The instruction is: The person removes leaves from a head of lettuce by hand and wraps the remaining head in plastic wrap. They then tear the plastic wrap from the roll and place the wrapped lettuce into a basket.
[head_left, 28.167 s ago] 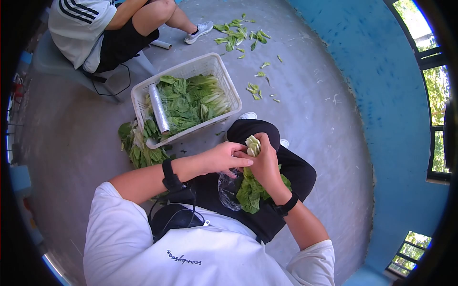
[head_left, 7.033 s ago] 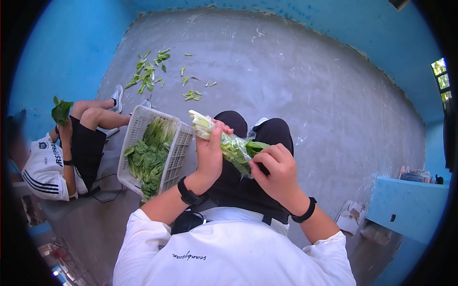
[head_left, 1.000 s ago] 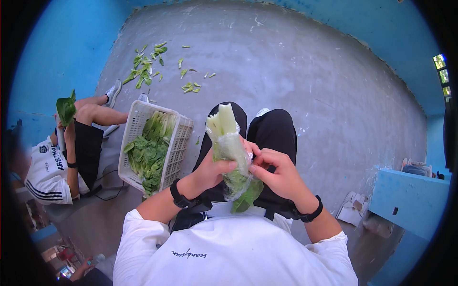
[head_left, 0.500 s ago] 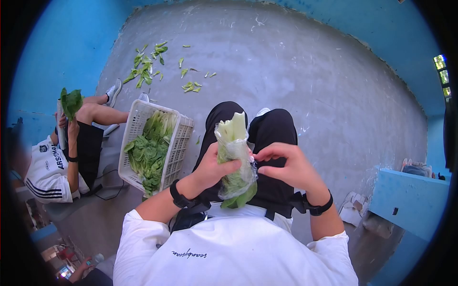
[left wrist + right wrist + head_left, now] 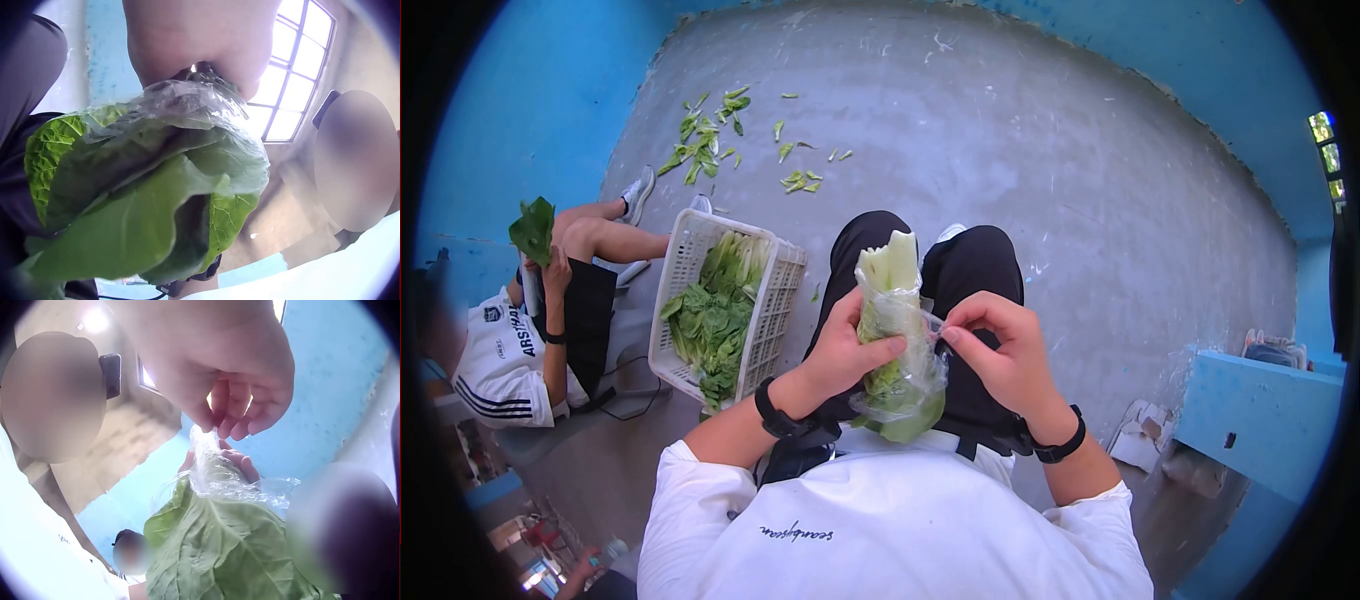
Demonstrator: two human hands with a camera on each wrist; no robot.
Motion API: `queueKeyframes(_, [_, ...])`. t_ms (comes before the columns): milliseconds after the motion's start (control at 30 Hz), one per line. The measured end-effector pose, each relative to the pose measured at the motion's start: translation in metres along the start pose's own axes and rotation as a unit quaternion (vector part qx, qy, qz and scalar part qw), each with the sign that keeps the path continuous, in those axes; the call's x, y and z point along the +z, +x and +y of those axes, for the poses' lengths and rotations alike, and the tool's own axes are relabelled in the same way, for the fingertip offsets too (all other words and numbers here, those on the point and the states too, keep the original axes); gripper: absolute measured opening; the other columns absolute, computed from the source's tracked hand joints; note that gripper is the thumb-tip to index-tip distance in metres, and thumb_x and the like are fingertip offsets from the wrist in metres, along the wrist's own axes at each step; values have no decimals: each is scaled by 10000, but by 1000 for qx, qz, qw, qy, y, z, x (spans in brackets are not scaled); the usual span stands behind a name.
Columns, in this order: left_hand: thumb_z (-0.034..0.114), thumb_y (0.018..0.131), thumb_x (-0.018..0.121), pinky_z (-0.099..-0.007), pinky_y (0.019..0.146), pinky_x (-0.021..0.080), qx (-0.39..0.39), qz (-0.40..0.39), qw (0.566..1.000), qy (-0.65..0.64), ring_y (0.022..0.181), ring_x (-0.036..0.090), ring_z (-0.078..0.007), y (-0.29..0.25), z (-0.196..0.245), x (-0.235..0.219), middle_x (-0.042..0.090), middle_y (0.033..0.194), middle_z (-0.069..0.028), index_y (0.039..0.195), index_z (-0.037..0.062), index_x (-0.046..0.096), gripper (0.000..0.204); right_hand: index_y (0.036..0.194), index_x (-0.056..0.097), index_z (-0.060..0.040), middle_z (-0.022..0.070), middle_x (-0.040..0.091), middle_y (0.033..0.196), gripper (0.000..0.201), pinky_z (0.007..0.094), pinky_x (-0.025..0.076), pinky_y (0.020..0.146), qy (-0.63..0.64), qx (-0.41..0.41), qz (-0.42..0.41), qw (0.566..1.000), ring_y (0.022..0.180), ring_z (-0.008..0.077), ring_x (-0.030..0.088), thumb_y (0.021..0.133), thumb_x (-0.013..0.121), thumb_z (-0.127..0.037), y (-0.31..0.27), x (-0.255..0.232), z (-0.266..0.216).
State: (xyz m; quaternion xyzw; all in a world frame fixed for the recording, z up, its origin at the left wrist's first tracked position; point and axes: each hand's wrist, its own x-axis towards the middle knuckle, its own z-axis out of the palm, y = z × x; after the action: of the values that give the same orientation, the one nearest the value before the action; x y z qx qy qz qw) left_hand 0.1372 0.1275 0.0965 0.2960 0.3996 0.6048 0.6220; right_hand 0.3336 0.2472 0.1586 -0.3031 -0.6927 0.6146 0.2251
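Wrapped greens upright over my lap.
The bundle of greens [image 5: 890, 335] stands stems-up in clear plastic wrap [image 5: 920, 375]; my left hand [image 5: 845, 345] grips its middle, my right hand [image 5: 1000, 350] pinches the wrap's edge, white basket [image 5: 775, 300] beside.

Greens [image 5: 890, 330]: pale whitish-green stalks, bright green veined leaves [image 5: 144, 206]. Wrap [image 5: 915, 355] around them: clear, glossy. Basket [image 5: 775, 300]: white plastic lattice, filled with mid-green leaves. Floor [image 5: 1020, 160]: grey concrete with whitish scuffs; green leaf scraps [image 5: 715, 125] scattered on it. Walls [image 5: 530, 90]: bright blue. Wearer's shirt [image 5: 880, 530]: white with small black script; trousers [image 5: 975, 270] black; black bands on both wrists. Second person [image 5: 510, 340]: white shirt with black stripes and black lettering, black shorts, pale shoe [image 5: 638, 192], dark green leaf [image 5: 532, 228] in hand.
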Motion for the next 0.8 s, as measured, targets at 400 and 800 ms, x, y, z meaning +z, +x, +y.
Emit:
queueKeyframes(400, [35, 939, 666, -362, 993, 531, 45, 128, 985, 103, 1122, 644, -158, 10, -1, 10, 606, 1245, -59, 1447, 52, 419, 565, 936, 638, 19, 73, 687, 958, 34, 271, 536, 786, 40, -69, 32, 996, 827, 128, 646, 921, 666, 6, -2, 4, 8])
queueKeyframes(800, [247, 832, 831, -431, 907, 593, -80, -74, 988, -114, 1046, 696, -261, 9, 6, 8, 679, 1131, -133, 1477, 112, 413, 780, 990, 644, 20, 48, 675, 900, 52, 265, 545, 795, 82, 38, 19, 996, 826, 107, 667, 961, 645, -24, 6, 12, 22])
